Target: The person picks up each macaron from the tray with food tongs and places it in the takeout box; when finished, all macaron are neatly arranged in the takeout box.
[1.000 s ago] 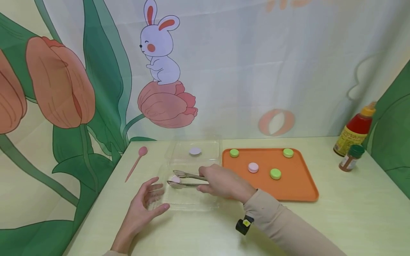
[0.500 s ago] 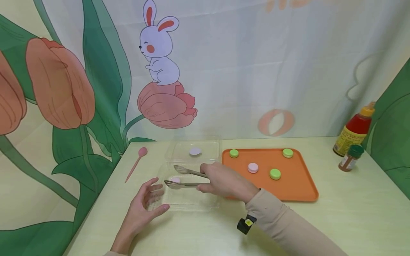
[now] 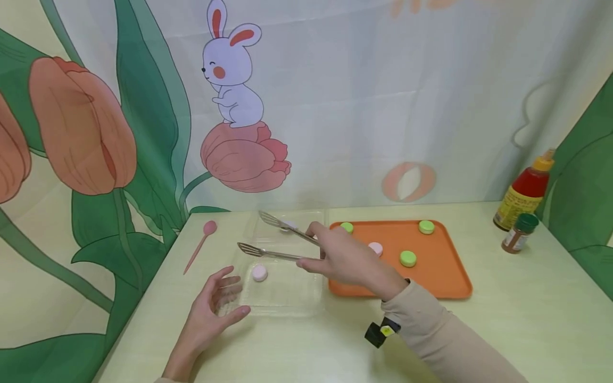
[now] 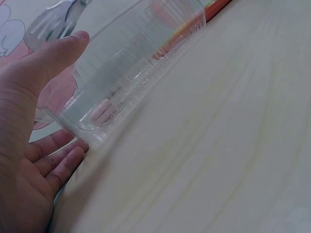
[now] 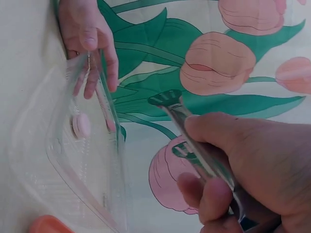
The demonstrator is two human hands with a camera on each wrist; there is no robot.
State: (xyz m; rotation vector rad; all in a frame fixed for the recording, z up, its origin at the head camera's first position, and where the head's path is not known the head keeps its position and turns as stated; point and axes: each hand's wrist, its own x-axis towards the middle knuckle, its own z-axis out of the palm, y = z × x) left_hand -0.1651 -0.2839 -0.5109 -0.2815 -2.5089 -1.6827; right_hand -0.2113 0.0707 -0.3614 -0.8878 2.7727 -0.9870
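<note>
My right hand (image 3: 347,260) grips metal tongs (image 3: 282,254), their arms spread with nothing between the tips. They are raised over a clear plastic box (image 3: 292,308) whose lid (image 3: 311,215) is folded back. A pale pink macaron (image 3: 259,273) sits in the box's left part, below the tongs. My left hand (image 3: 213,300) holds the box's left end, thumb by the rim (image 4: 80,35) and bent fingers along the outer wall. A round lilac shape (image 3: 288,227) shows in the lid, partly behind the tongs.
To the right lies an orange tray (image 3: 445,282) with green macarons (image 3: 408,259) and a pink macaron (image 3: 375,249) on it, partly hidden by my right hand. A pink spoon (image 3: 201,244) lies left. A sauce bottle (image 3: 524,194) and a green-capped jar (image 3: 519,234) stand back right.
The tongs have opened wider, let go of the pink macaron and risen up and back with my right hand. My left hand has kept its place at the box.
</note>
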